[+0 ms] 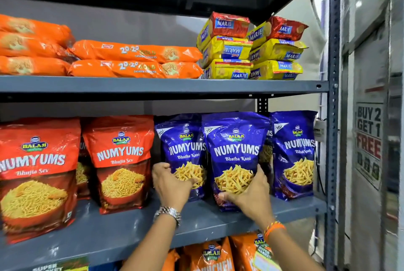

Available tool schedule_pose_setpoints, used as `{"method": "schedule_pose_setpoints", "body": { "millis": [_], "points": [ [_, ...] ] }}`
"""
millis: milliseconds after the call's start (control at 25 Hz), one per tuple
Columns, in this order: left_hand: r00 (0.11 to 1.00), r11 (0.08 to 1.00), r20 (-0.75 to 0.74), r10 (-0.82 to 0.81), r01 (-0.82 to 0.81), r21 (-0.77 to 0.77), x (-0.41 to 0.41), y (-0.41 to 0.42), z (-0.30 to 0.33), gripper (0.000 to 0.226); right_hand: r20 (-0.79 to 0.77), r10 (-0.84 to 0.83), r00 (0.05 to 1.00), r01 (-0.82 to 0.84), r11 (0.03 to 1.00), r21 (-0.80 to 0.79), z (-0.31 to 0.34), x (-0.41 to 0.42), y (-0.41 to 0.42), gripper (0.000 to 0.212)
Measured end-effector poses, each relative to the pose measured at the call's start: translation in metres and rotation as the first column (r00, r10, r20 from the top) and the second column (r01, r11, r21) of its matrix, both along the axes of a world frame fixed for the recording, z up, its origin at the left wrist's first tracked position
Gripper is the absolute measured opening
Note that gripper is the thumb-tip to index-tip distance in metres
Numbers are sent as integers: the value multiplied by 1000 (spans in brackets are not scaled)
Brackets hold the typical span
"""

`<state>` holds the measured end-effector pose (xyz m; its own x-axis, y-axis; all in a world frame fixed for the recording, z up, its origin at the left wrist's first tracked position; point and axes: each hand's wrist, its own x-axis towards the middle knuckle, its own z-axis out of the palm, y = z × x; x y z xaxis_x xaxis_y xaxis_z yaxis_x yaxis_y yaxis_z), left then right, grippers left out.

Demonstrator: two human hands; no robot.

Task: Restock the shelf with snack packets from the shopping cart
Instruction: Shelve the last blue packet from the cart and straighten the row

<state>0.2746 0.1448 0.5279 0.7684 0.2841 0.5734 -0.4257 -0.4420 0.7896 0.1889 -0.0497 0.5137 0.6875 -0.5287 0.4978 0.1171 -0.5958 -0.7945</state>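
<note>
A blue Numyums Bhatha Kani packet stands upright on the middle shelf, near its front edge and toward the right end. The right hand wraps around its bottom right corner, fingers closed on it. Just beside it on the left stands a second blue packet. The left hand holds its lower left side, fingers curled onto the front. A third blue packet stands at the right end of the shelf. Part of one more blue packet peeks out behind.

Two big red Numyums Bhujia Sev packets stand along the left part of the same shelf, with more tucked behind.

On the upper shelf lie five orange cashew cookie packs on the left and two piles of yellow Marie biscuit packs at the right end, three in each pile.

Orange packets sit on the shelf below. A "Buy 2 Get 1 Free" sign hangs on the right.
</note>
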Motion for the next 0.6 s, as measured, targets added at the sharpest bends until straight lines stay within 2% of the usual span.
{"method": "schedule_pose_setpoints", "body": {
  "millis": [120, 200, 280, 360, 480, 600],
  "points": [
    [954, 993, -277, -114, 112, -22, 19, 9, 7, 126, -44, -59, 997, 58, 998, -24, -28, 3, 7, 155],
    [915, 979, -357, -191, 202, -7, 29, 8, 6, 122, -50, -77, 996, 76, 997, -19, -37, 7, 5, 150],
    [916, 973, -357, -181, 219, 68, 36, 13, 4, 101, -57, -87, 995, 86, 996, -16, -39, 11, 1, 144],
    [929, 963, -332, -162, 222, 153, 37, 20, 5, 91, -64, -96, 993, 96, 995, 0, -38, 14, -2, 140],
    [934, 945, -324, -151, 233, 231, 29, 26, 3, 96, -52, -106, 993, 108, 994, 29, -41, 13, -3, 132],
    [930, 940, -319, -182, 260, 222, 20, 32, -2, 103, -65, -102, 993, 106, 992, 62, -42, 12, -4, 131]
  ]
}}
